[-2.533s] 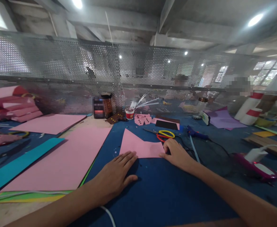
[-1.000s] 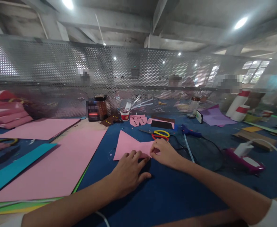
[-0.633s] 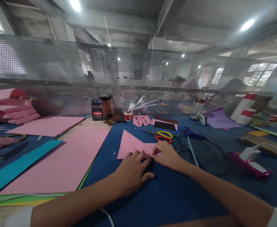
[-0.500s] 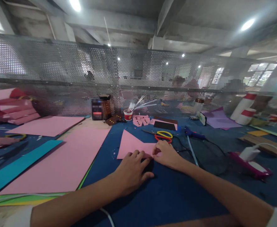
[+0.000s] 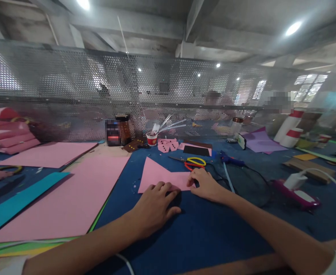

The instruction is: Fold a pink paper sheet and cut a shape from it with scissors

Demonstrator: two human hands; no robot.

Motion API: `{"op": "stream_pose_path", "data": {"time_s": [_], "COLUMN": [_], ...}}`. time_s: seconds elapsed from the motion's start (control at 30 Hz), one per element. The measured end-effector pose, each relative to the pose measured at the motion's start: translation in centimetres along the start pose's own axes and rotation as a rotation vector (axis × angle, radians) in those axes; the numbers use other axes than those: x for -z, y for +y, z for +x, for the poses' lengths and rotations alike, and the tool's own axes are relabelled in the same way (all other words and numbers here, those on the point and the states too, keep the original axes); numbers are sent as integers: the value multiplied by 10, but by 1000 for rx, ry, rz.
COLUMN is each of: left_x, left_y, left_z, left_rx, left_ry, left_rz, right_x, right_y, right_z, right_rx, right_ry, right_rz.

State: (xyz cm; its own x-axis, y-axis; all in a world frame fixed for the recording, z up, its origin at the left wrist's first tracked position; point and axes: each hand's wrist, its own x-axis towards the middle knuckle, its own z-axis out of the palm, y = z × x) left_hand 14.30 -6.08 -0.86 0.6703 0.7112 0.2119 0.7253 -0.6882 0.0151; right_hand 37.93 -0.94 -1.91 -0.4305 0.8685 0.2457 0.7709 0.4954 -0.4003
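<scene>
A pink paper piece (image 5: 156, 173), wide and pointed on the left with a narrow strip on the right, lies on the blue table. My left hand (image 5: 156, 204) rests over its lower edge, fingers on the paper and thumb apart. At the strip's right end, my right hand (image 5: 203, 184) has its thumb and fingertips pinched on the paper. Just behind that hand are scissors (image 5: 195, 162) with yellow and red handles. Farther back sits a dotted pink paper piece (image 5: 168, 145).
Large pink sheets (image 5: 70, 194) and a teal strip (image 5: 24, 202) cover the left. To the right are a blue glue gun (image 5: 232, 159), its cord, and a magenta device (image 5: 295, 194). A paper cup (image 5: 152, 139) stands behind, before a mesh panel (image 5: 168, 88).
My right hand has slid slightly right along the strip, relative to the paper. My left hand stays on the lower edge. The whole view has shifted a little.
</scene>
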Motion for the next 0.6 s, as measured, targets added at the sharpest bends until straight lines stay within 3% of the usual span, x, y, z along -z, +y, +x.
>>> {"op": "stream_pose_path", "data": {"time_s": [0.47,0.6], "left_x": [3,4], "left_y": [0,1], "left_z": [-1,0], "left_rx": [12,19], "left_ry": [-17,-9], "left_rz": [-30,-43], "right_x": [16,18], "right_y": [12,10], "right_z": [-1,2], "right_rx": [36,33], "right_ry": [-111,-43], "right_rz": [84,90]}}
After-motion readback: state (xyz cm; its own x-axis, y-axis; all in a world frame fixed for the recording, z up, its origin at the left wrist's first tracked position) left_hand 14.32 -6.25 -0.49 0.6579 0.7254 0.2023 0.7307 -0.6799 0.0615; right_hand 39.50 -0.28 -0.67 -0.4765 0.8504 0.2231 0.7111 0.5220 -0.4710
